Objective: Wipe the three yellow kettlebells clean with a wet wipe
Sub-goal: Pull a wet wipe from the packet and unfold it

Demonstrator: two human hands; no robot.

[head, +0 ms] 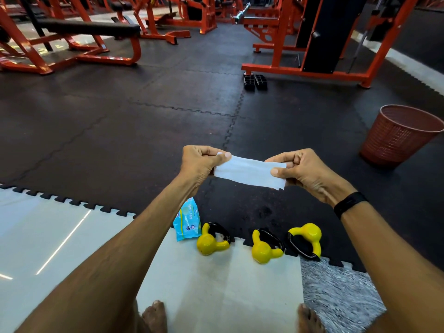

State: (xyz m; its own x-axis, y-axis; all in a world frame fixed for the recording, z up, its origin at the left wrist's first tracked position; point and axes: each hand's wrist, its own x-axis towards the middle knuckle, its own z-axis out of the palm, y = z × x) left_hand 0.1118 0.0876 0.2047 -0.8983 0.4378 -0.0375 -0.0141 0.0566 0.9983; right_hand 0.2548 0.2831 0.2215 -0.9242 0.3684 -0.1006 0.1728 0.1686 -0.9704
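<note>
Partly hidden behind the left forearm, a blue wipe packet [188,223] lies on the floor below the left hand [200,162], its print too small to read fully. Both hands are raised and apart, each pinching one end of a folded white wet wipe [249,173] stretched flat between them; the right hand [305,173] grips its end between thumb and fingers, a black band [349,203] on that wrist. Below the hands, three yellow kettlebells [212,241] [265,248] [306,239] lie tipped on their sides in a row, straddling the toothed edge where the black rubber floor mat [120,121] meets a pale glossy floor [216,284]. Two bare feet are cut off at the bottom edge. To the right of the right hand stands a red mesh bin [400,135], cropped by the frame. Beyond the hands, orange gym machines [276,39] and a black bench [89,27] fill the room, their tops out of view.
</note>
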